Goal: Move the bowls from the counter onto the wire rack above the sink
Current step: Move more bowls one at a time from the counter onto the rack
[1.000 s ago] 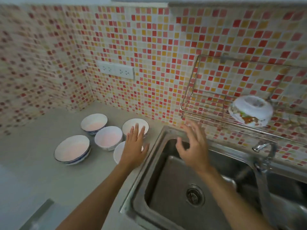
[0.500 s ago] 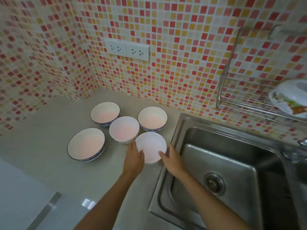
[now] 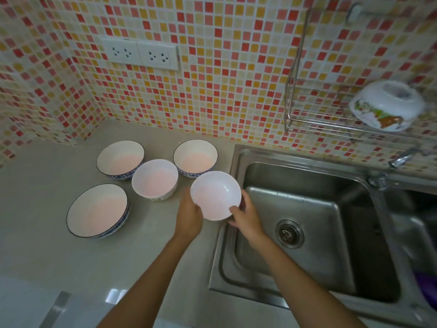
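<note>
I hold a plain white bowl [image 3: 214, 194] with both hands, lifted and tilted slightly by the counter's right edge next to the sink. My left hand [image 3: 189, 215] grips its left rim, my right hand [image 3: 246, 217] its lower right rim. Several more bowls stand upright on the counter: a white one [image 3: 155, 178], a blue-rimmed one behind it on the left [image 3: 120, 158], another at the back right [image 3: 195, 157], and a larger one at the front left [image 3: 98, 209]. The wire rack [image 3: 314, 125] hangs on the wall at upper right, with a patterned bowl [image 3: 387, 107] upside down on it.
A steel sink [image 3: 300, 209] with a drain [image 3: 289, 233] lies right of the counter, its tap [image 3: 402, 159] at the back right. A double wall socket [image 3: 139, 54] sits above the bowls. Something purple [image 3: 425, 284] shows at the sink's right edge.
My hands came down from near the rack to the white bowl, closed on its rim, and have raised it off the counter toward the sink. The view tilted down and left.
</note>
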`<action>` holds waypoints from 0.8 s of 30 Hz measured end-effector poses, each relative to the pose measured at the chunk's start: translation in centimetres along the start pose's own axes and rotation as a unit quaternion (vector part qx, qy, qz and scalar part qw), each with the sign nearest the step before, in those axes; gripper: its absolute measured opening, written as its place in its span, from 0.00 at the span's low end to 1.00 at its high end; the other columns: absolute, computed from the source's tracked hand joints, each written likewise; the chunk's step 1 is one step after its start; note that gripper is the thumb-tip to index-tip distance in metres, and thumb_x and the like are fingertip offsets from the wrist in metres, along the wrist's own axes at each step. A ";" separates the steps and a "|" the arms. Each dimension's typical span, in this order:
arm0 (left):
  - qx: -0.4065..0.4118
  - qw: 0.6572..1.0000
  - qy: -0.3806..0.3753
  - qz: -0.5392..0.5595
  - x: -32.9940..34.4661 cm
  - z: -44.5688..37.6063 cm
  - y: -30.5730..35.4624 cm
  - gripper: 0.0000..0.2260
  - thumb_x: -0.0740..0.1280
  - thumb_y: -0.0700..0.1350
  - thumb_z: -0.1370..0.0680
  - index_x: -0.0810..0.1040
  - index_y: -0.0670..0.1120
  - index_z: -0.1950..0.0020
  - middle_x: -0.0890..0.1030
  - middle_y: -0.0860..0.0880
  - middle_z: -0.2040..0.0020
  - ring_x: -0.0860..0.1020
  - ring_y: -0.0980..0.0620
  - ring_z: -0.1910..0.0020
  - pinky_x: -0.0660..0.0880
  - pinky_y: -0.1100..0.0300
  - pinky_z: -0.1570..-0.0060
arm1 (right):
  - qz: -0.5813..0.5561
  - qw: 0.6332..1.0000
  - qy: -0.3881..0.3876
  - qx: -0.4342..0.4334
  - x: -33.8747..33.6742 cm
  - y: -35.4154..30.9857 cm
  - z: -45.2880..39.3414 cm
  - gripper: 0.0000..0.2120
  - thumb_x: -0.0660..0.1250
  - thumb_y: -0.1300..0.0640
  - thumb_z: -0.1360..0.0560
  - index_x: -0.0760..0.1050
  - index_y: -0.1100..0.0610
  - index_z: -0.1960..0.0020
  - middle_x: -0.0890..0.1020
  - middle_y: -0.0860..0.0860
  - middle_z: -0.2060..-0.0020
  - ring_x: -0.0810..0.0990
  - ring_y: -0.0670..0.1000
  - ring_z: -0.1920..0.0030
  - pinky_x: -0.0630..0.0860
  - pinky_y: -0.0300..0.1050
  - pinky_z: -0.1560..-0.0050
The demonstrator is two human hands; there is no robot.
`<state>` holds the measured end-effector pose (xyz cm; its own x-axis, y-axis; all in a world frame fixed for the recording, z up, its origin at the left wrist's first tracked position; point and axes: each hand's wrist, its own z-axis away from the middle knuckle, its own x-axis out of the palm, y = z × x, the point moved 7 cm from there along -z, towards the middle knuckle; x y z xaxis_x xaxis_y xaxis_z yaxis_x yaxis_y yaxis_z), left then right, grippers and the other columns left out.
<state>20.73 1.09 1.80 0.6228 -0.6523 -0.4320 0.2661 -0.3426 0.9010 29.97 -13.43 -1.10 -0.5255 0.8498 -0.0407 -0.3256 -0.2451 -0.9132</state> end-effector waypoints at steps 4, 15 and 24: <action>0.071 0.996 -0.045 0.028 2.9 0.9 3.8 0.25 0.55 0.55 0.25 0.68 0.42 0.33 0.74 0.48 0.38 0.71 0.57 0.42 0.69 0.67 0.43 | -0.129 0.991 0.025 0.035 -4.7 0.5 1.3 0.29 0.61 0.69 0.26 0.64 0.46 0.30 0.72 0.50 0.39 0.76 0.55 0.43 0.82 0.52 0.52; 0.070 0.970 -0.206 -0.109 14.3 7.6 4.7 0.25 0.51 0.57 0.19 0.55 0.51 0.24 0.60 0.51 0.24 0.59 0.52 0.26 0.57 0.58 0.29 | -0.238 0.962 0.094 0.094 -18.5 6.5 6.1 0.29 0.60 0.68 0.28 0.67 0.45 0.33 0.73 0.54 0.36 0.75 0.63 0.39 0.81 0.61 0.52; 0.085 0.873 -0.309 -0.368 17.7 13.5 -2.8 0.46 0.27 0.71 0.33 0.46 0.44 0.23 0.48 0.47 0.22 0.42 0.51 0.23 0.35 0.56 0.28 | -0.155 0.961 0.191 0.124 -25.7 12.1 8.6 0.36 0.65 0.72 0.30 0.63 0.46 0.28 0.70 0.50 0.34 0.72 0.61 0.36 0.81 0.62 0.50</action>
<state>21.07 -18.66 -8.92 -0.1993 -0.4362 -0.8775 0.2815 -0.8832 0.3750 32.80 -42.25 -7.65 -0.0604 0.9978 0.0287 -0.6230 -0.0152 -0.7821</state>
